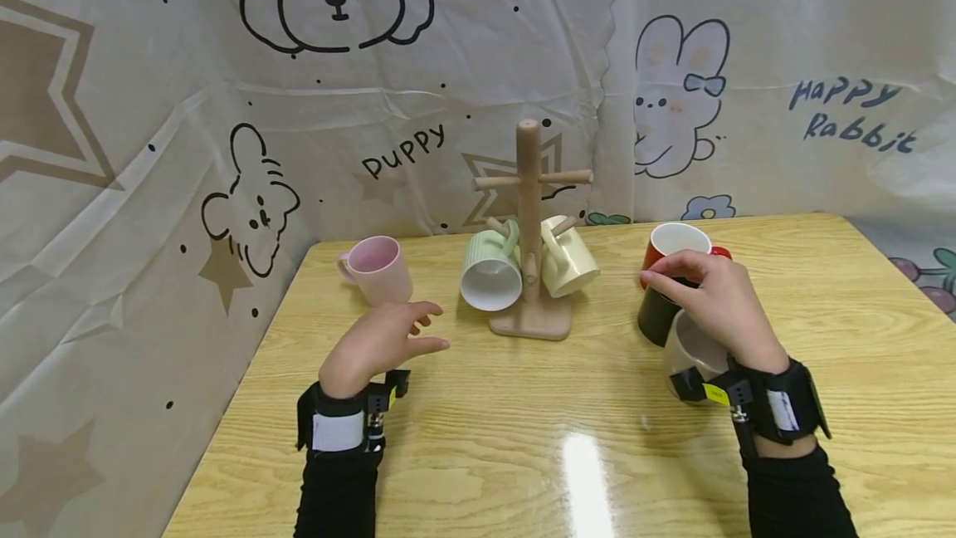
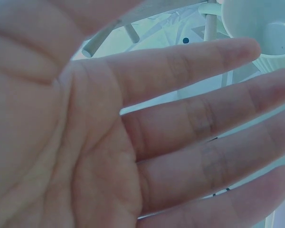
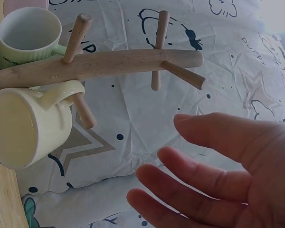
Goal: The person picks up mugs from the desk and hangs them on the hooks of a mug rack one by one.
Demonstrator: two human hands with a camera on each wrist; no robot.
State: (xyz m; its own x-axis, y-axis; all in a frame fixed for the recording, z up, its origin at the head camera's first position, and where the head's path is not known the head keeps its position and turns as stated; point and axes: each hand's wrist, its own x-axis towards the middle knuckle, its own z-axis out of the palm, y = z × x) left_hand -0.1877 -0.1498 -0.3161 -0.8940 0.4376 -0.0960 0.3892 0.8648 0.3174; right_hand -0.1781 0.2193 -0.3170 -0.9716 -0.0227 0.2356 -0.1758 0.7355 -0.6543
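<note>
My left hand [image 1: 377,347] is held over the table just in front of the pink mug [image 1: 387,274], its fingers extended and nothing in them. On the right, my right hand [image 1: 713,301] hovers above the black mug [image 1: 656,318], partly covering it; the right wrist view shows its loosely bent fingers [image 3: 194,173] holding nothing. Behind the black mug stands a red mug [image 1: 653,256] with a white inside, and nearer to me is a beige-grey mug [image 1: 681,359]. A pale green mug [image 1: 481,268] and a cream mug [image 1: 573,260] hang by their handles from the wooden mug tree [image 1: 529,198].
The mug tree's upper pegs [image 1: 568,177] stick out bare above the hung mugs. Wood-grain table [image 1: 485,438] spreads across the front. A patterned cloth [image 1: 418,48] with cartoon animals hangs behind the table and on its left side.
</note>
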